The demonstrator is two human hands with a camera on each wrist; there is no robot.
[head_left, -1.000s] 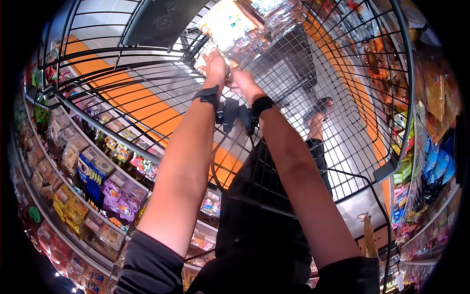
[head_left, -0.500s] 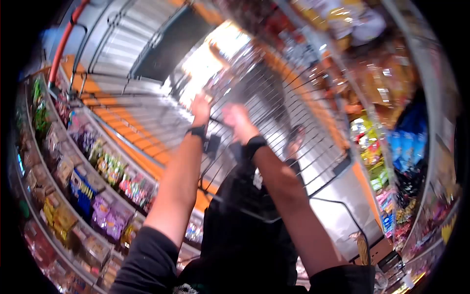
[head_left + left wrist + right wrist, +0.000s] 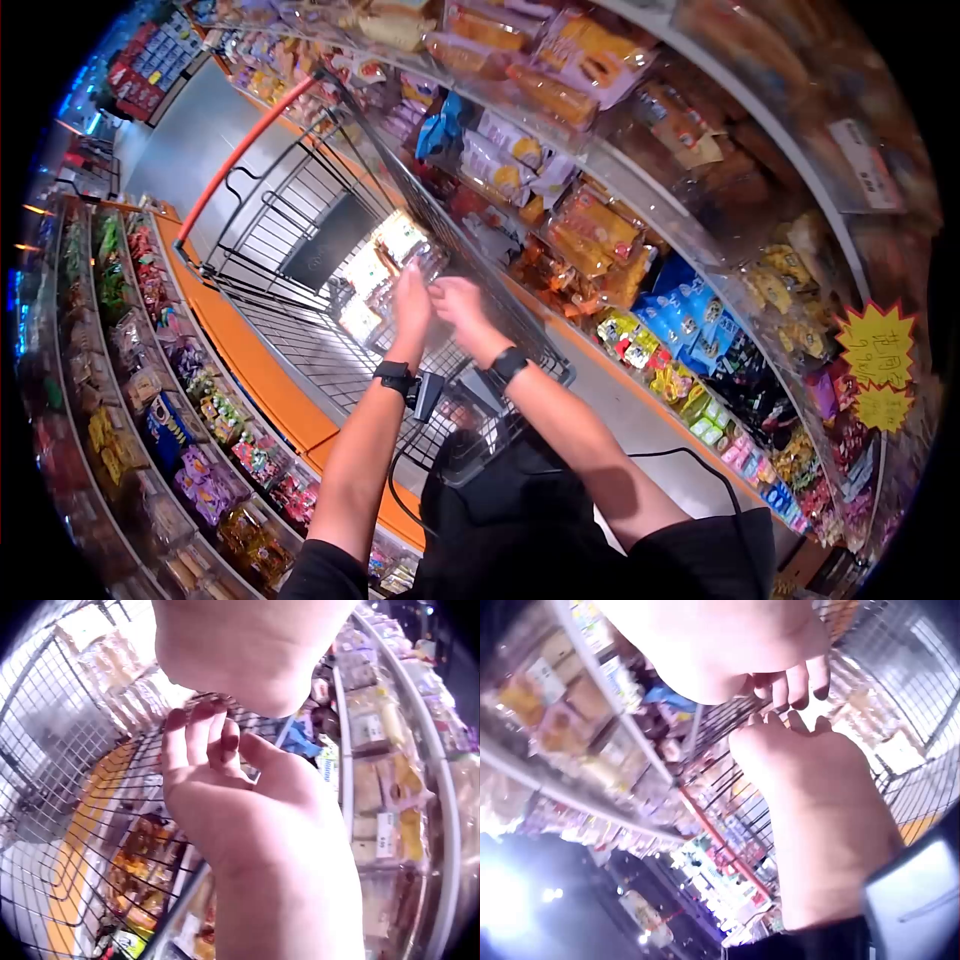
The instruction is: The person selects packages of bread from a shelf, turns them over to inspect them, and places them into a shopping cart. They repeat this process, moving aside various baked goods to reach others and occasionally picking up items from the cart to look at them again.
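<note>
My left hand [image 3: 410,300] hovers over the wire shopping cart [image 3: 258,262], palm up in the left wrist view, its fingers [image 3: 196,736] loosely bent around nothing. Close beside it is my right hand [image 3: 462,308], seen mostly from the back in the right wrist view. Its fingers are bent too, with nothing visible in them. Beyond the hands, clear-wrapped packages [image 3: 400,236] sit in the cart, glaring white in strong light.
A red handle [image 3: 245,150] crosses the cart's far end. Shelves of bagged snacks [image 3: 590,235] rise on the right, and tiered bins of packets [image 3: 205,480] run along the left. A dark cord [image 3: 690,455] loops by my right arm.
The head view has swung, bringing the cart's red handle and the right shelves further into sight. Both hands have moved back from the packages in the cart.
</note>
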